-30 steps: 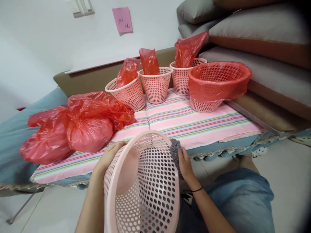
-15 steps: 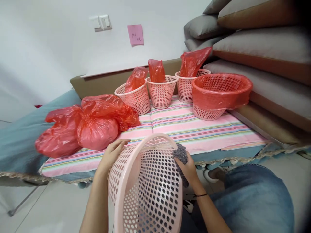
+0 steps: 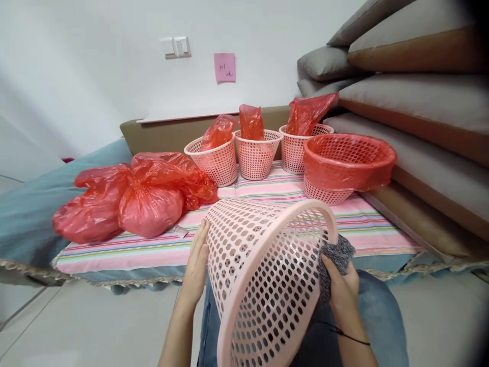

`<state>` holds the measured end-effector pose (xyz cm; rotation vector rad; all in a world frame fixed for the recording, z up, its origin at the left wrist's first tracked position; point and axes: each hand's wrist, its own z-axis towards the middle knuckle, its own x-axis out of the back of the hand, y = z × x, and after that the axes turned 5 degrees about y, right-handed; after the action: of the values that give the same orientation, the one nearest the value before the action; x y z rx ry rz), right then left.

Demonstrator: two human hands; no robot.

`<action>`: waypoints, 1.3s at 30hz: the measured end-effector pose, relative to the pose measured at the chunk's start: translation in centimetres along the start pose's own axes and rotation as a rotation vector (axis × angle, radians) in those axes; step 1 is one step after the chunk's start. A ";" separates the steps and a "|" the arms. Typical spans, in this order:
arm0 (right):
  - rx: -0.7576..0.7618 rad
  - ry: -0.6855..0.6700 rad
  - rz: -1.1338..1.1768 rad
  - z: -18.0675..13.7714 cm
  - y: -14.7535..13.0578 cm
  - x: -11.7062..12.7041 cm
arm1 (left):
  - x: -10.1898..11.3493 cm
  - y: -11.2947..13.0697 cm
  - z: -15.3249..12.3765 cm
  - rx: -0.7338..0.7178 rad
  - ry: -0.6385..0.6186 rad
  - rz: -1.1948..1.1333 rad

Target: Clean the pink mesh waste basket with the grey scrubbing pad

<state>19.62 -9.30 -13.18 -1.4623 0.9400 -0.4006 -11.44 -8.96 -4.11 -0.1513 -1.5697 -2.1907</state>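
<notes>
A pale pink perforated plastic basket (image 3: 263, 275) lies tilted on its side over my lap, its mouth turned to the right. My left hand (image 3: 196, 267) presses flat against the basket's base end on the left. My right hand (image 3: 342, 288) grips a grey scrubbing cloth (image 3: 338, 255) against the basket's rim and wall on the right.
A low table with a striped pink cloth (image 3: 267, 188) stands ahead. On it sit three small pink baskets (image 3: 256, 155) with red bags, a wide basket lined in red plastic (image 3: 346, 163), and bulging red bags (image 3: 137, 196). Sofa cushions (image 3: 412, 97) rise at right.
The basket has turned from upright-tilted toward me to lying sideways with its mouth to the right. My right hand with the cloth moved right and down; my left hand shifted onto the base.
</notes>
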 end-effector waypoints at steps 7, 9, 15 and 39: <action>0.111 0.162 0.013 0.4 0.9 -0.5 | -1.8 4.4 -3.3 -0.054 -0.077 -0.181; 0.118 0.183 0.001 0.6 1.2 -0.6 | -2.2 4.4 -3.5 -0.084 -0.080 -0.151; 0.015 0.241 -0.020 1.7 3.3 -0.8 | -5.2 3.9 -3.3 -0.332 0.240 0.312; 0.123 0.047 -0.207 -1.7 4.2 -4.7 | -20.0 -4.9 6.4 0.236 -0.540 0.638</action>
<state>14.26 -6.42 -15.53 -1.4468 0.7888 -0.6368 3.47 3.90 -12.92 -1.0795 -1.7123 -1.5156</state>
